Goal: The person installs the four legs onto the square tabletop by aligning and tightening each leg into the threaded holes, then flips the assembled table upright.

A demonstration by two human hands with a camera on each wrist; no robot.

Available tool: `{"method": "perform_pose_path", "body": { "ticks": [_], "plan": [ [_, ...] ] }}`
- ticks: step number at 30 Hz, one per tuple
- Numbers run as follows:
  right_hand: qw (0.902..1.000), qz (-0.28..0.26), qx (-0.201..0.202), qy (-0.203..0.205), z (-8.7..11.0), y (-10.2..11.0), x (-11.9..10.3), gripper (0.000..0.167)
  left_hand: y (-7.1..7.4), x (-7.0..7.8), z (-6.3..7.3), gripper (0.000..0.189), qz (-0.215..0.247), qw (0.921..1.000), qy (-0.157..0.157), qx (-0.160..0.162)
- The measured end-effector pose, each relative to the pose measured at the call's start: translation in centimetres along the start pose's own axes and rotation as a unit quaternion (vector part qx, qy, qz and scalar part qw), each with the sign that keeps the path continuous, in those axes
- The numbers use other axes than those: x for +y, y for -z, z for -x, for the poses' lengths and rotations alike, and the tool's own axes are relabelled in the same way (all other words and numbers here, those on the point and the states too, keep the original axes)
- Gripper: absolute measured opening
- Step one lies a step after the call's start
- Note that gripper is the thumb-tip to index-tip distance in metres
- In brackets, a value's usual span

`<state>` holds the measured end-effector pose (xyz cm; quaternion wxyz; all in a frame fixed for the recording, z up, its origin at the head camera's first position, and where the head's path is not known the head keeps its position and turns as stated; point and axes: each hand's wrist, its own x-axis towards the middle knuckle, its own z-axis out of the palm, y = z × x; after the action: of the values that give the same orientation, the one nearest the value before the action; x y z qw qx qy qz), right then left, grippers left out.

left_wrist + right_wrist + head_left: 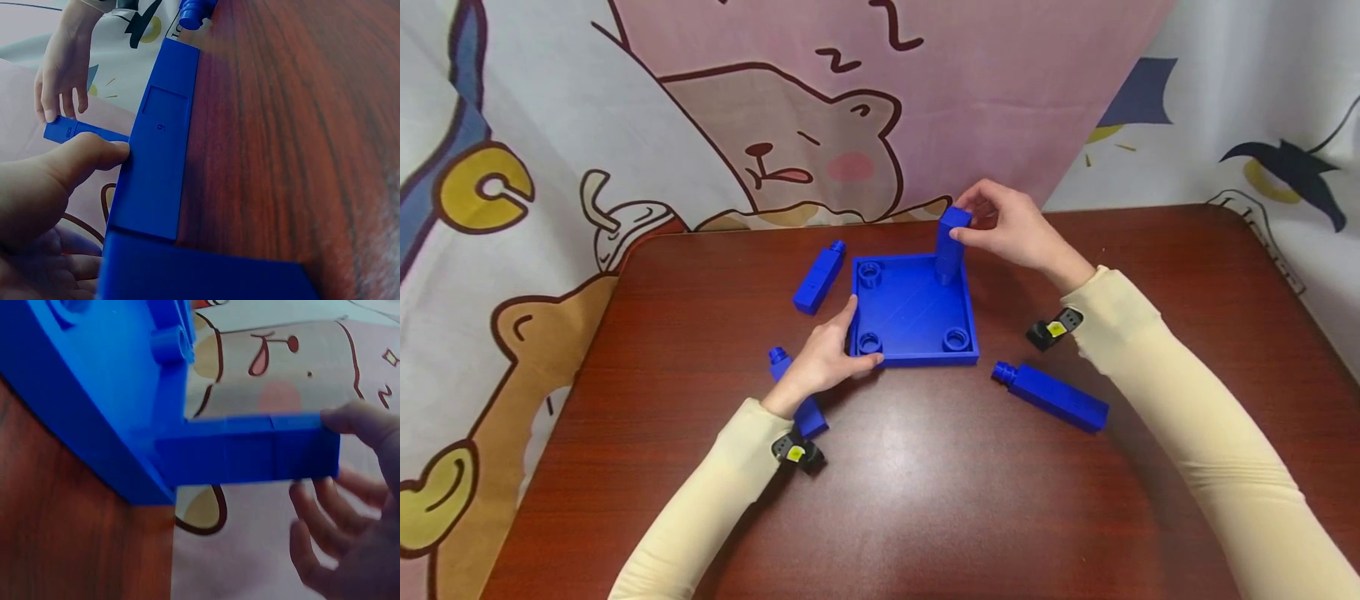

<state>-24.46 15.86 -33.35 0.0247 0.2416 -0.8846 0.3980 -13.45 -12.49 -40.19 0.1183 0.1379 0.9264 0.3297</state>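
A square blue tabletop piece (904, 312) lies with its rim and round corner sockets facing up. My left hand (826, 357) grips its front left corner, thumb (94, 153) against the front wall and fingers along the left side. At the back right corner a blue square leg (951, 240) stands upright, its lower end at the socket. My right hand (1011, 227) pinches the top of this leg between thumb and fingertips; in the right wrist view the leg (250, 453) meets the corner of the piece.
One loose blue leg (820, 277) lies left of the square piece. Another leg (809, 417) is partly hidden under my left wrist. A third leg (1060, 398) lies at the front right, its threaded end towards the piece. A printed curtain (1000, 100) hangs behind the brown table (925, 500).
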Motion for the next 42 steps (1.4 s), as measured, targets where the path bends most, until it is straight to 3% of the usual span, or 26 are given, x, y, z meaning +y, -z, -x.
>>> {"method": "perform_pose_path", "body": {
  "ticks": [7, 12, 15, 18, 22, 25, 31, 42],
  "plan": [
    [0.9947, 0.048, 0.086, -0.032, 0.7, -1.5, -1.0, 0.037, 0.1, 0.1, 0.1, 0.099, 0.001, 1.0, 0.003, -0.001],
    [0.9915, 0.078, 0.097, -0.036, 1.0, -1.7, -1.4, 0.039, 0.0, 0.0, 0.0, 0.099, 0.002, 1.0, 0.001, 0.0],
    [0.9936, 0.083, 0.065, -0.041, 0.9, -1.3, -1.6, 0.044, 0.0, 0.0, 0.0, 0.099, 0.003, 1.0, 0.0, 0.002],
    [0.9965, 0.078, -0.002, -0.031, 0.7, -0.5, -1.6, 0.05, 0.0, 0.0, 0.0, 0.099, 0.003, 1.0, 0.0, 0.003],
    [0.9929, 0.071, -0.096, -0.001, 0.1, 0.5, -1.5, 0.055, 0.0, 0.0, 0.1, 0.099, 0.001, 1.0, -0.001, 0.008],
    [0.9915, 0.065, -0.113, -0.008, -0.2, 0.8, -1.1, 0.047, 0.0, 0.0, 0.1, 0.1, 0.001, 0.9999, -0.003, 0.01],
    [0.9967, 0.047, -0.055, -0.038, 0.0, 0.0, -0.5, 0.035, -0.1, 0.0, 0.2, 0.099, 0.003, 1.0, -0.002, 0.007],
    [0.9951, 0.086, 0.047, -0.008, 0.7, -1.4, -0.4, 0.038, 0.0, 0.1, 0.1, 0.099, -0.01, 0.9998, -0.003, 0.017]
  ]
}}
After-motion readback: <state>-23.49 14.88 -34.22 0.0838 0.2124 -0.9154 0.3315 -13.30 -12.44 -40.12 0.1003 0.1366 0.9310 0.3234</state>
